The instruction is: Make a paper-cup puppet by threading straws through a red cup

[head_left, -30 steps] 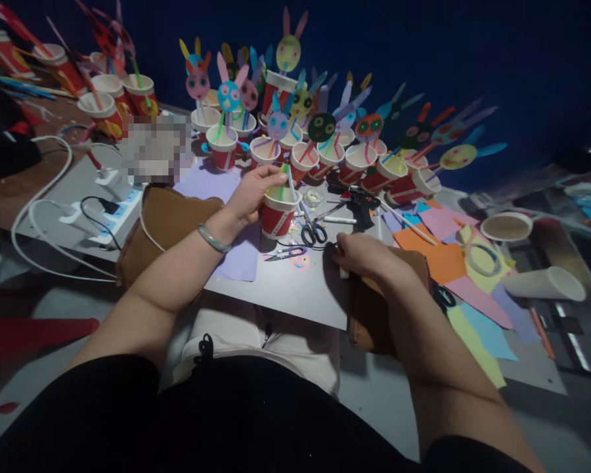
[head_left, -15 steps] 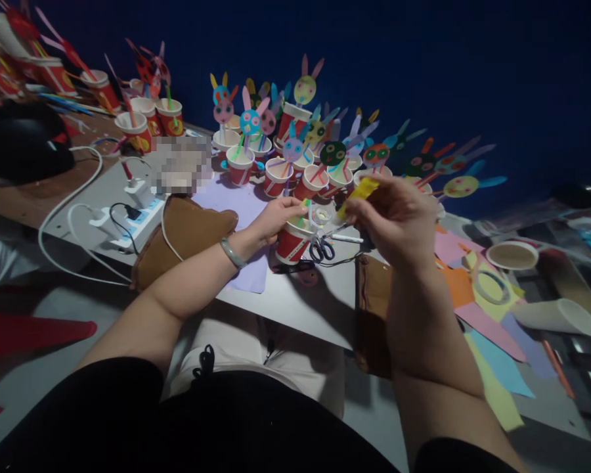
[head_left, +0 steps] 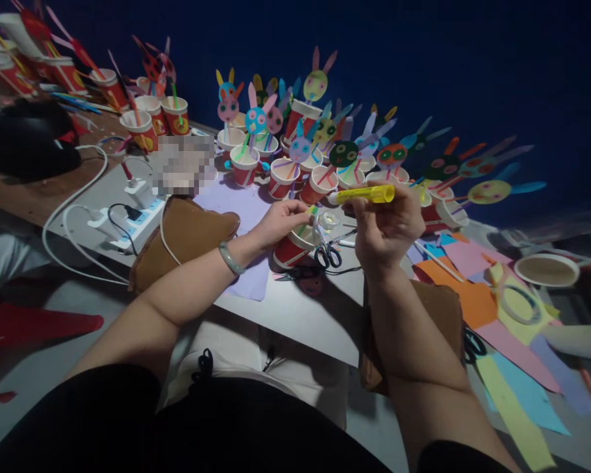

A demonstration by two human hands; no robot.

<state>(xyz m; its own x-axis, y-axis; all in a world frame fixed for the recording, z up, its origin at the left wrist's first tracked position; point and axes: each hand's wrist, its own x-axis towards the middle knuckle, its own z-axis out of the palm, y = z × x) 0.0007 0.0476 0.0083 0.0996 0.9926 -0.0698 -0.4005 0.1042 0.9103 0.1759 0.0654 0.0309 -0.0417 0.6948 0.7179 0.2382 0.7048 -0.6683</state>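
Observation:
My left hand (head_left: 286,222) pinches a small green and yellow strip (head_left: 311,211) at the rim of a red paper cup (head_left: 291,251) in front of me. Raised to the right of that cup, my right hand (head_left: 391,226) holds a yellow glue-stick-like tube (head_left: 365,194) lying nearly level, its white end towards the left. A clear tape roll (head_left: 329,221) and black-handled scissors (head_left: 328,255) are beside the cup, between my hands. Part of the strip is hidden by my left fingers.
Red cups with paper rabbit heads (head_left: 345,154) crowd the back. A power strip (head_left: 140,226) with white cables lies left, near a brown pad (head_left: 184,240). Coloured paper (head_left: 477,295), a tape ring (head_left: 521,304) and a cup (head_left: 546,269) are at the right.
My right hand has turned and moved slightly down, so the yellow tube now shows lengthwise. My left hand still pinches the strip at the cup. The view has shifted a little.

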